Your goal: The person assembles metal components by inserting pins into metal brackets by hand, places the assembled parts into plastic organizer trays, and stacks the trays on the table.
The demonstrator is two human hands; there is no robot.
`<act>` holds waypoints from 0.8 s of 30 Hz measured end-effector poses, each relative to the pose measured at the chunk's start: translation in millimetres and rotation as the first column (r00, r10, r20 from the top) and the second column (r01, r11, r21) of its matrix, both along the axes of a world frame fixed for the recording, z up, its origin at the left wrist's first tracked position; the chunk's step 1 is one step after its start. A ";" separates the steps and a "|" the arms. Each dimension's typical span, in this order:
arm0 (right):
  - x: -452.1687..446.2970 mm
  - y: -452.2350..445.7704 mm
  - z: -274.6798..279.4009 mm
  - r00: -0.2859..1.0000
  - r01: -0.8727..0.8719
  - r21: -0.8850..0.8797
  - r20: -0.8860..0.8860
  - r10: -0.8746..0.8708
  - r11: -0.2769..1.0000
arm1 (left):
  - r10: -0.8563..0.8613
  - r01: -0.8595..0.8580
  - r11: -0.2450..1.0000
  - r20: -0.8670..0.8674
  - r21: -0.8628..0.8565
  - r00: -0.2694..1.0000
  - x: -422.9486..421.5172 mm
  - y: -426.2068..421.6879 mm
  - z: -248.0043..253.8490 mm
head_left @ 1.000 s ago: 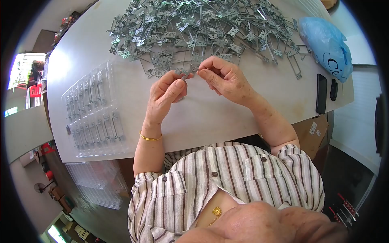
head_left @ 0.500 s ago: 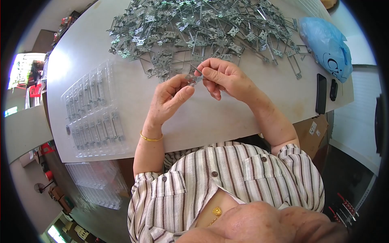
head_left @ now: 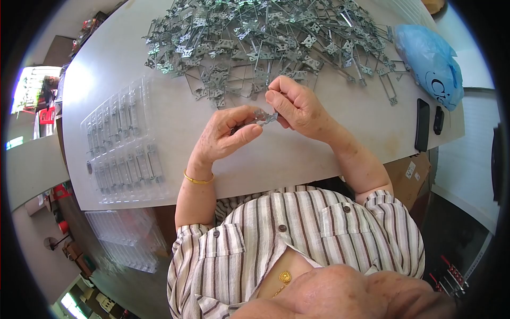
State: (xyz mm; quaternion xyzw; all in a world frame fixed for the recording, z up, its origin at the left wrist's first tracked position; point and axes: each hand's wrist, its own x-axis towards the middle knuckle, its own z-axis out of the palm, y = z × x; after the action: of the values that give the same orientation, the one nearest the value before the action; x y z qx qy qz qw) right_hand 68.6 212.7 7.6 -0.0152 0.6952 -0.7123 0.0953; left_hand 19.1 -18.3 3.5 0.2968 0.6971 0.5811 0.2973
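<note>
Between my two hands is a small grey metal part (head_left: 265, 117) with flat perforated plates. My left hand (head_left: 226, 134) has its thumb and fingers around the part's left side. My right hand (head_left: 300, 109) pinches it from the right, and a thin rod end shows above the fingertips. Just beyond my hands lies a large heap of similar metal parts (head_left: 249, 45), with flat plates and long thin rods. To the left, a clear plastic tray (head_left: 147, 119) holds two rows of these parts.
A blue plastic bag (head_left: 430, 64) sits at the right, with a black phone (head_left: 422, 125) and a small black object (head_left: 438, 120) below it. More clear trays (head_left: 127, 239) are below the table's left edge. A cardboard box (head_left: 408, 178) stands under the right edge.
Both hands have moved slightly nearer my body and to the right with the metal part. My left thumb has come down and more of the part's plates now shows between the hands.
</note>
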 end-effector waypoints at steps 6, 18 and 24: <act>-9.3 3.0 -15.6 0.983 0.117 0.055 -0.150 -0.107 0.992 | -0.083 0.083 0.997 0.001 0.006 0.997 2.5 -0.2 1.6; 1.9 -0.2 -2.1 1.000 0.003 -0.072 -0.022 -0.004 0.997 | 0.227 -0.282 0.944 0.288 0.168 0.930 -1.4 3.4 -4.9; 2.6 0.9 -1.3 0.999 0.000 0.008 -0.039 0.000 1.000 | 0.204 -0.254 0.952 0.268 0.169 0.942 -2.5 3.1 -5.5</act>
State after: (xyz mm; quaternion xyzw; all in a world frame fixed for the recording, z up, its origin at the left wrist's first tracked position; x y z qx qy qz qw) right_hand 71.2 213.6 6.4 -0.0287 0.6996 -0.7092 0.0820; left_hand 16.6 -15.2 -2.1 0.1671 0.6220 0.7117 0.2805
